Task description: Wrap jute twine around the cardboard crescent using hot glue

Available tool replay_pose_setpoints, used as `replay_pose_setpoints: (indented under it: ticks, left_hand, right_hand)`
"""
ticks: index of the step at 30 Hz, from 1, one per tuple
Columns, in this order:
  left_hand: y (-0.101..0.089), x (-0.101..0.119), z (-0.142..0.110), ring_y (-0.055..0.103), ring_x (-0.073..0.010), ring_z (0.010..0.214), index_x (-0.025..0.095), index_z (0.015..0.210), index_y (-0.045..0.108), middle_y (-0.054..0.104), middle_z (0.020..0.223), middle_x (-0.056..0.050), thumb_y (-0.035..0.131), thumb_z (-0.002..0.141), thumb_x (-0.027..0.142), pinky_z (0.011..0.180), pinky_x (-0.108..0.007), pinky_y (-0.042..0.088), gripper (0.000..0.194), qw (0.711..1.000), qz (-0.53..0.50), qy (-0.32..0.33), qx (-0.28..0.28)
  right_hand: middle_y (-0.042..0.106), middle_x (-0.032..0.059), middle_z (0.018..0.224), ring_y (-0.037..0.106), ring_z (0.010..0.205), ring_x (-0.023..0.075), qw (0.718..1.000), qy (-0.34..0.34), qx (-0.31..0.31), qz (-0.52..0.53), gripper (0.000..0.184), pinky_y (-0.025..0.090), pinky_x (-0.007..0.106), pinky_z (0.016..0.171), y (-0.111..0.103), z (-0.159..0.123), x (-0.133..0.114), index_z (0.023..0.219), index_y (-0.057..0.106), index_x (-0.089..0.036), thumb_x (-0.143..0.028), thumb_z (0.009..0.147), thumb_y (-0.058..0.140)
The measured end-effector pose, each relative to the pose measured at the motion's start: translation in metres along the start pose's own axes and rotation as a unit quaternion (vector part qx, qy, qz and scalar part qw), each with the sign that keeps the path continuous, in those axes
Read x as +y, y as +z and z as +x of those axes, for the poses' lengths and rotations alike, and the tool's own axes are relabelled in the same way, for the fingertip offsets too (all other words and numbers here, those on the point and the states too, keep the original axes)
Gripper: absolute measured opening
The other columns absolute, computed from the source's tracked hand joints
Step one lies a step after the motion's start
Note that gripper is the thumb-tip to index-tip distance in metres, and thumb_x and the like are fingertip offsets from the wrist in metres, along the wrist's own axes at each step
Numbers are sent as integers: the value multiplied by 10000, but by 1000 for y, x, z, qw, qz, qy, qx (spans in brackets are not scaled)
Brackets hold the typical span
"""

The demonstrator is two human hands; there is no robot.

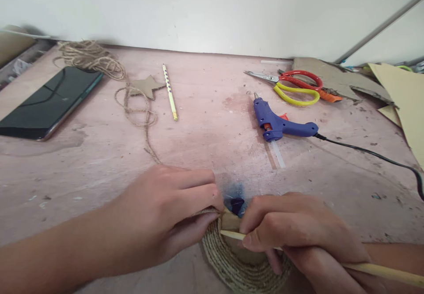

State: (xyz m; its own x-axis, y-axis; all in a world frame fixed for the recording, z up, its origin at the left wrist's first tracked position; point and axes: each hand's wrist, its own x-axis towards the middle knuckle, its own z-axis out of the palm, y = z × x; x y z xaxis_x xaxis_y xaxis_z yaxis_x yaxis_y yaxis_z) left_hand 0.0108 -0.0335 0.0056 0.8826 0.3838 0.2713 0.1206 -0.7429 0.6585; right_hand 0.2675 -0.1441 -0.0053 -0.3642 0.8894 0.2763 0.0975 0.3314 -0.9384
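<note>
A round piece wrapped in rows of twine [228, 267], with brown cardboard inside its rim, lies at the bottom middle under both hands. My left hand [179, 210] pinches the twine at the rim's upper left edge. A strand of twine [149, 141] runs from this hand back to a loose bundle [88, 55]. Closed around a thin pointed wooden stick [380, 272], my right hand [291, 232] is over the right side of the round piece. The stick's tip touches or nearly touches the inner edge beside my left fingertips. Part of the rim is hidden by my hands.
Behind my right hand lies a blue glue gun [270, 119] with a black cord [371, 150]. Scissors [294, 86] and torn cardboard [338, 77] are farther back. A phone [49, 99], a cardboard star [148, 86] and a patterned pencil [170, 93] lie to the left.
</note>
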Motion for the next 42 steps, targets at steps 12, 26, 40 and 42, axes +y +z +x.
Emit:
replay_pose_setpoints:
  ticks: [12, 26, 40, 42]
  left_hand:
    - [-2, -1, 1, 627, -128, 713, 216, 1034, 712, 689, 868, 6, 569, 1155, 143, 606, -251, 436, 202, 1000, -2, -7, -16]
    - [0, -3, 1, 628, -133, 713, 238, 1059, 698, 681, 870, 8, 580, 1159, 164, 594, -276, 449, 172, 1000, -14, 0, -6]
    - [-2, 0, 2, 615, -128, 713, 223, 1064, 700, 671, 869, 13, 547, 1149, 109, 611, -272, 441, 208, 1000, 8, 3, -12]
    - [-2, 0, 3, 615, -134, 710, 224, 1057, 695, 669, 863, 14, 553, 1145, 111, 608, -274, 434, 202, 1000, 9, 3, -12]
  right_hand:
    - [705, 34, 915, 591, 623, 111, 1000, 22, 18, -1, 312, 499, 275, 592, 2, -3, 0, 1125, 764, -216, -254, 1223, 470]
    - [721, 38, 994, 593, 629, 91, 1000, 19, 14, 14, 300, 521, 259, 612, 2, -3, -1, 1177, 757, -211, -236, 1227, 463]
    - [724, 46, 1017, 579, 616, 79, 999, 26, -19, 1, 284, 483, 228, 557, -1, -1, 0, 1133, 750, -204, -173, 1191, 474]
    - [714, 42, 1024, 568, 610, 66, 1000, 10, -22, -16, 241, 475, 218, 562, -1, 1, 0, 1135, 733, -200, -163, 1178, 498]
